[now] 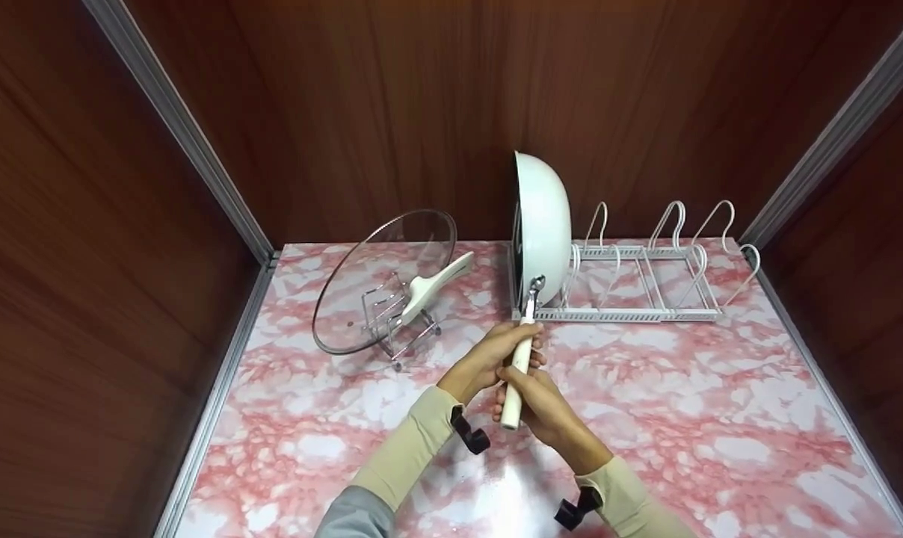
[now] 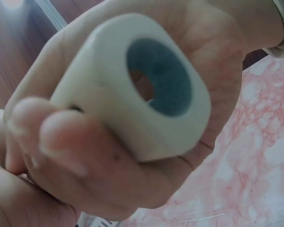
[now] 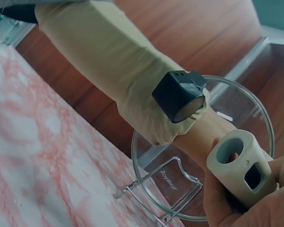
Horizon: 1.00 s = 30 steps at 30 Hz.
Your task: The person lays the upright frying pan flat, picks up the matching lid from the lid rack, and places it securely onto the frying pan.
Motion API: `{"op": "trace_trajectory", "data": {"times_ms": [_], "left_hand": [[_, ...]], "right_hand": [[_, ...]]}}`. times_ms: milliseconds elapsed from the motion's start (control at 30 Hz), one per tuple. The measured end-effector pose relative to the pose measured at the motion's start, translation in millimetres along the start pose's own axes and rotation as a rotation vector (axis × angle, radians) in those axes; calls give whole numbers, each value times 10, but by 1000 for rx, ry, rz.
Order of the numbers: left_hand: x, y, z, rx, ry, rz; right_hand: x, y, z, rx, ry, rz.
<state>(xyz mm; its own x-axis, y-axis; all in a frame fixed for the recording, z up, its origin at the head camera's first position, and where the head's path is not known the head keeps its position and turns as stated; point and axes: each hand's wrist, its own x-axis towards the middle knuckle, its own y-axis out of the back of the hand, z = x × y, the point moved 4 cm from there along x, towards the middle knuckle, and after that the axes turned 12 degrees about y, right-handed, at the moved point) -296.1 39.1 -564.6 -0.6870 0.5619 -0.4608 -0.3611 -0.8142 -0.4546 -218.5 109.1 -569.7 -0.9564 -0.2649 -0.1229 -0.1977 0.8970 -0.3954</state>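
A white frying pan [image 1: 547, 224] is on its edge at the left end of a white wire rack [image 1: 623, 315], its dark inside facing left. Whether its rim bears on the rack cannot be told. Both hands are on its cream handle [image 1: 519, 366]. My left hand [image 1: 490, 357] grips the handle nearer the pan. Further down, my right hand [image 1: 545, 403] has its fingers curled round the handle. The handle's hollow end [image 2: 104, 90] fills the left wrist view. In the right wrist view, the same handle [image 3: 241, 175] shows a side slot.
Left of the pan, a glass lid [image 1: 321, 299] with a cream handle [image 1: 433, 290] leans upright in a chrome wire stand [image 1: 410, 347]. Several wire loops [image 1: 676, 217] rise from the rack to the right. Brown wood-patterned panels [image 1: 421, 97] enclose the pink marbled tabletop [image 1: 309, 433].
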Motion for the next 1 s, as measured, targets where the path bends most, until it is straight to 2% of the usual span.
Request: {"op": "trace_trajectory", "data": {"times_ms": [167,333,633,733,1000], "left_hand": [[9,7,-1,12,13,12],[30,7,3,35,21,12],[94,-23,25,89,43,47],[108,-35,29,94,36,73],[105,-52,60,184,4,133]], "right_hand": [[41,-4,21,10,-28,50],[50,-15,28,-3,-10,80],[49,-45,43,20,1,139],[43,-58,49,34,9,153],[66,-85,72,45,23,222]]}}
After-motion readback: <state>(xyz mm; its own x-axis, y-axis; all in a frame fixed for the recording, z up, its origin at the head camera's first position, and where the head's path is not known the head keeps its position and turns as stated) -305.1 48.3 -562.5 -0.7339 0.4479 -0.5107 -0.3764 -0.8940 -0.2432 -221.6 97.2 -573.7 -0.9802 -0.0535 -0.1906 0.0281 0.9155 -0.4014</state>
